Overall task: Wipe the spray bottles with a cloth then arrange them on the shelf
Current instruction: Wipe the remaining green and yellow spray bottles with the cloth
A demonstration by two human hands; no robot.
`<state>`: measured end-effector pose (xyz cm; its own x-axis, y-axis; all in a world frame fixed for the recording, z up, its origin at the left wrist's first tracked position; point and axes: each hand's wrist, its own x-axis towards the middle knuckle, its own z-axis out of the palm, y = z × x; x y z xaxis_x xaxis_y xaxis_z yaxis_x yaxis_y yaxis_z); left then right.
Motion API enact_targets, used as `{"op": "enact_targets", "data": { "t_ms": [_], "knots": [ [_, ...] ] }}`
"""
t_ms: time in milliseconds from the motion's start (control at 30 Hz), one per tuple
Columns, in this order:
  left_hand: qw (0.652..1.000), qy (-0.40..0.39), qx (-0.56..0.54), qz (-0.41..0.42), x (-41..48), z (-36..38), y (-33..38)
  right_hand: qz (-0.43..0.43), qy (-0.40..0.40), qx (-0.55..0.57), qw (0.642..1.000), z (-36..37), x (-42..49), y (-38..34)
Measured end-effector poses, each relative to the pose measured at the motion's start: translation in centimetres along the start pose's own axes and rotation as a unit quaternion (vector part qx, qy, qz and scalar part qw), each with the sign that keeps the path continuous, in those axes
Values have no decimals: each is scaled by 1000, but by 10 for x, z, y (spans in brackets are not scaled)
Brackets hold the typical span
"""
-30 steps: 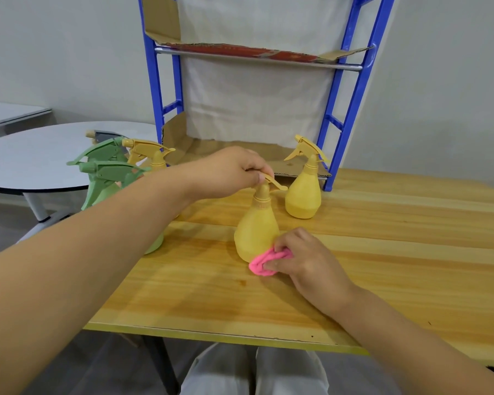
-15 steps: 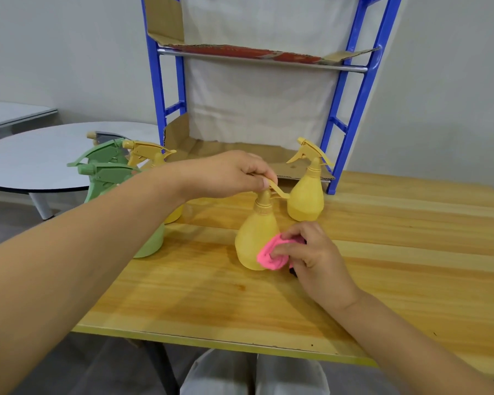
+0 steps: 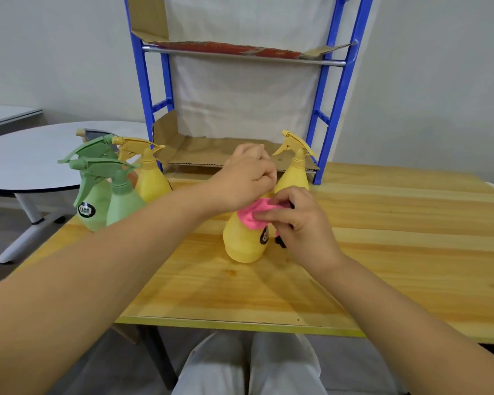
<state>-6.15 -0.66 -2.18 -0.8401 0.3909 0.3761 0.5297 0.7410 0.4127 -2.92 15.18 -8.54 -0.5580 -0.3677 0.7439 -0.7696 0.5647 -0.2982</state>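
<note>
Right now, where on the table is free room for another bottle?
Free: the table right of the right hand, and the front strip between the held yellow bottle and the near edge. Crowded: the left rear corner, with green bottles.

From my seat this reads as a plain office or test room, not a home. Bare pale walls (image 3: 439,81) run all round. A wooden table (image 3: 397,252) sits at 6 o'clock. At 12 a blue metal shelf rack (image 3: 341,89) is lined with rough cardboard (image 3: 211,151) and backed by a white sheet (image 3: 240,95). A round white table (image 3: 40,158) stands at 10.
</note>
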Motion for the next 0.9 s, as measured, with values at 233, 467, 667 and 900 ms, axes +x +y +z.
{"op": "enact_targets", "data": {
  "t_ms": [233,467,667,900],
  "knots": [
    [999,-33,-10,20,-14,-14,-7,-43,-99,-35,994,14,-37,0],
    [995,34,-28,-92,-26,-23,1,-46,-50,-42,997,3,-23,-6],
    [966,61,-181,-172,-40,-19,-2,-50,-6,-42,998,8,13,-17],
    [965,58,-187,-173,-44,-28,-10,-69,-68,-47,994,27,-18,-9]
  ]
}}
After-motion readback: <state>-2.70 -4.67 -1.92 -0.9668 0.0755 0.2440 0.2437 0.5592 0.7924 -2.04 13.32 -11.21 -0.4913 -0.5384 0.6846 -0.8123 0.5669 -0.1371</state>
